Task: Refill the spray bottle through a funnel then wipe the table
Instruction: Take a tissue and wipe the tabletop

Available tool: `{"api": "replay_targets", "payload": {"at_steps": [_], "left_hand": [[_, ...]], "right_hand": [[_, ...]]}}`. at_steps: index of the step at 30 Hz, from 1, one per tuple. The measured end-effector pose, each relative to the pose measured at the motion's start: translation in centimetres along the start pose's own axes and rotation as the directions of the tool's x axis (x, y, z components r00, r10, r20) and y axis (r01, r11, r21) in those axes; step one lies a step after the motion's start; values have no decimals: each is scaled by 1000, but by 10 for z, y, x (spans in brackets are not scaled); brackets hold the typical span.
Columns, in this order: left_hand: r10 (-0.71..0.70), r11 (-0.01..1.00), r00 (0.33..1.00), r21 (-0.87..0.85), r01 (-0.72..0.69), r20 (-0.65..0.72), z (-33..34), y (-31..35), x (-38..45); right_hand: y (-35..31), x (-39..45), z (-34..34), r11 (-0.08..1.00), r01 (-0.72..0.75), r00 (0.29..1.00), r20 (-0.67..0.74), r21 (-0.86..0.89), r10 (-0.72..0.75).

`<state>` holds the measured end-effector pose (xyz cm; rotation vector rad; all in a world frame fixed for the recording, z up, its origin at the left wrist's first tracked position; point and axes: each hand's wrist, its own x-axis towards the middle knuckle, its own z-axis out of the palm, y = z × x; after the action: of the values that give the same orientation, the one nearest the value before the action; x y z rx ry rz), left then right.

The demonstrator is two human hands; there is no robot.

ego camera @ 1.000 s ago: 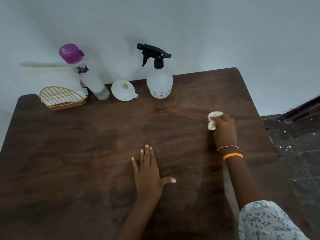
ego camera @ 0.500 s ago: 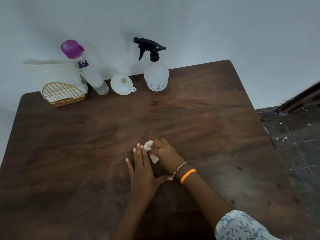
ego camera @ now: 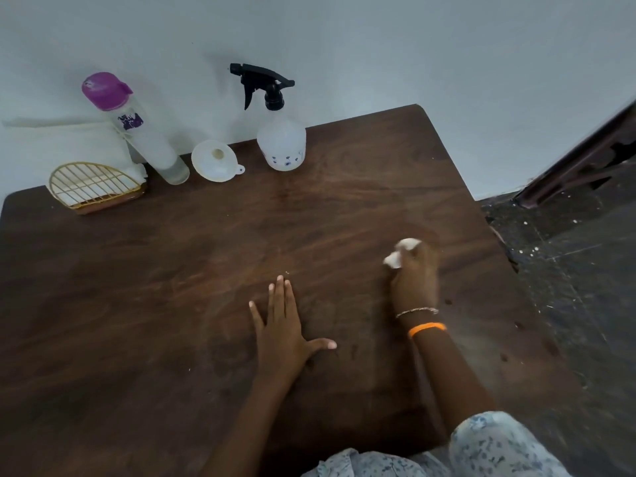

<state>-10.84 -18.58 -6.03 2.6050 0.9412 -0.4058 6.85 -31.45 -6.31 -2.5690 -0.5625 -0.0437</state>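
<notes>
My right hand (ego camera: 414, 277) grips a crumpled white tissue (ego camera: 401, 252) and presses it onto the dark wooden table (ego camera: 172, 287) at the right of centre; the hand is blurred by motion. My left hand (ego camera: 284, 325) lies flat on the table near the middle, fingers straight and thumb spread. At the back edge stands the white spray bottle (ego camera: 280, 142) with its black trigger head on. A white funnel (ego camera: 215, 161) lies mouth-up just left of it. Further left leans a clear water bottle (ego camera: 137, 132) with a purple cap.
A gold wire napkin holder (ego camera: 94, 187) with white napkins stands at the back left corner, against the white wall. The table's right edge drops to a dark speckled floor (ego camera: 568, 270). A dark wooden frame (ego camera: 585, 156) runs along the far right.
My right hand has swept the tissue from the right side to beside my left hand and back out to the right. My left hand has stayed flat in place.
</notes>
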Motion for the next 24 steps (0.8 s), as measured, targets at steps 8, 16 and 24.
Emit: {"api": "replay_targets", "payload": {"at_steps": [8, 16, 24], "left_hand": [[46, 999, 997, -16, -47, -59, -1, 6, -11], [103, 991, 995, 80, -104, 16, 8, 22, -22], [107, 992, 994, 71, -106, -6, 11, 21, -19]], "right_hand": [[-53, -62, 6, 800, 499, 650, 467, 334, -600], [69, 10, -37, 988, -63, 995, 85, 140, 51], [4, -55, -9, 996, 26, 989, 140, 89, -39]]}}
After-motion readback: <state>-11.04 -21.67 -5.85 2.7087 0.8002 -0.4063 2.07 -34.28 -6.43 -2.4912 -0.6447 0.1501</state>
